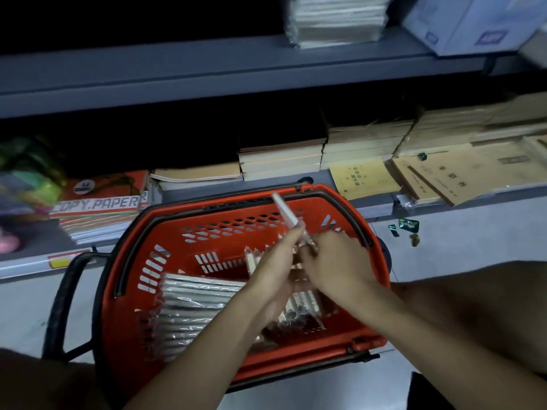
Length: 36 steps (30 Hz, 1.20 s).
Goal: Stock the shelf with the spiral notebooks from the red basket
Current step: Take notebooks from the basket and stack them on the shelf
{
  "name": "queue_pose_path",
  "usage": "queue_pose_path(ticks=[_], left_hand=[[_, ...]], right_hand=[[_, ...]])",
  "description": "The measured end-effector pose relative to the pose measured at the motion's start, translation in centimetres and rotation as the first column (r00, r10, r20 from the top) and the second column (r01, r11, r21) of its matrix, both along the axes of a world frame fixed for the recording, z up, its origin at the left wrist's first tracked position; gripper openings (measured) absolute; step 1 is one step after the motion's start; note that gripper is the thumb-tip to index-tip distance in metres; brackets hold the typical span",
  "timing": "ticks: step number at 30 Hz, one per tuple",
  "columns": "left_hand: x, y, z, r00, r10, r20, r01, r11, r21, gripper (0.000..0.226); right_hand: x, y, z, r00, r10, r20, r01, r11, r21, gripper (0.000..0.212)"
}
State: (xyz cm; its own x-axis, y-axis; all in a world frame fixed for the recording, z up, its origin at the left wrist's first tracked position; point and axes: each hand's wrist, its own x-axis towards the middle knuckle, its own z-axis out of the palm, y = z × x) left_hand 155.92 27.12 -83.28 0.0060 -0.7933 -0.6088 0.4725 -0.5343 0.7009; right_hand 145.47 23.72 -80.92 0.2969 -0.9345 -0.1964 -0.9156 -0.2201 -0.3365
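Observation:
The red basket [189,232] stands on the floor in front of the shelf [207,69]. Inside it lie several plastic-wrapped spiral notebooks [192,303] in a row at the left. My left hand [275,261] and my right hand [337,261] meet over the basket's middle. Together they grip one wrapped notebook [285,213], seen edge-on and tilted up toward the far rim. More notebooks lie under my hands, mostly hidden.
The lower shelf holds copy paper packs [100,202] at the left, stacked brown notebooks [281,158] in the middle and yellow ledgers [364,177] at the right. The upper shelf carries wrapped stacks [334,19] and a box [473,22]. Small wrappers [408,224] litter the floor.

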Motion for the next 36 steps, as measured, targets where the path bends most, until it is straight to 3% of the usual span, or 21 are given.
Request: queue_pose_path(ticks=[5, 7, 9, 11, 14, 15, 18, 22, 24, 28, 32, 36], left_hand=[[1.6, 1.4, 4.3, 0.992, 0.103, 0.076, -0.091, 0.984, -0.150, 0.025], [2.5, 2.6, 5.2, 0.970, 0.172, 0.175, -0.134, 0.969, -0.208, 0.017], [3.6, 3.9, 6.0, 0.929, 0.248, 0.273, -0.173, 0.947, -0.271, 0.021], [4.9, 5.0, 7.1, 0.917, 0.296, 0.267, -0.212, 0.929, -0.303, 0.030], [6.9, 5.7, 8.7, 0.935, 0.303, 0.183, -0.249, 0.930, -0.270, 0.036], [7.4, 5.8, 9.3, 0.943, 0.296, 0.148, -0.250, 0.931, -0.266, 0.038], [7.7, 5.6, 11.4, 0.966, 0.248, 0.070, -0.212, 0.921, -0.326, 0.038], [6.8, 5.2, 13.3, 0.972, 0.186, 0.142, -0.098, 0.875, -0.475, 0.029], [6.7, 5.3, 13.7, 0.983, 0.133, 0.125, -0.051, 0.858, -0.511, 0.032], [7.3, 5.5, 13.4, 0.996, -0.043, 0.074, 0.077, 0.826, -0.559, 0.064], [6.9, 4.7, 12.5, 0.994, 0.037, 0.104, 0.031, 0.810, -0.586, 0.067], [6.2, 3.5, 11.8, 0.985, 0.135, 0.111, -0.047, 0.816, -0.576, 0.063]], right_hand=[[0.3, 3.2, 5.7, 0.975, 0.223, 0.021, -0.205, 0.926, -0.318, 0.035], [0.3, 4.5, 6.9, 0.938, 0.323, 0.122, -0.272, 0.909, -0.315, 0.033], [0.3, 5.8, 8.1, 0.848, 0.394, 0.354, -0.345, 0.918, -0.195, 0.030], [-0.6, 6.1, 9.0, 0.777, 0.307, 0.550, -0.308, 0.947, -0.094, 0.027], [-2.4, 4.4, 9.3, 0.725, 0.116, 0.679, 0.019, 0.982, -0.189, 0.023], [-2.8, 4.0, 9.4, 0.654, -0.011, 0.756, 0.088, 0.994, -0.062, 0.021], [-3.1, 4.0, 9.9, 0.320, -0.367, 0.874, -0.019, 0.919, 0.393, 0.021], [-3.6, 3.8, 10.2, 0.143, -0.418, 0.897, 0.007, 0.907, 0.422, 0.022], [-3.8, 3.3, 10.4, 0.119, -0.373, 0.920, 0.045, 0.928, 0.371, 0.024], [-4.2, 2.4, 10.9, 0.085, -0.363, 0.928, 0.049, 0.932, 0.360, 0.025], [-4.8, 1.2, 11.1, 0.056, -0.405, 0.912, -0.032, 0.913, 0.407, 0.032], [-5.5, 0.0, 11.0, 0.113, -0.353, 0.929, -0.043, 0.932, 0.360, 0.039]])
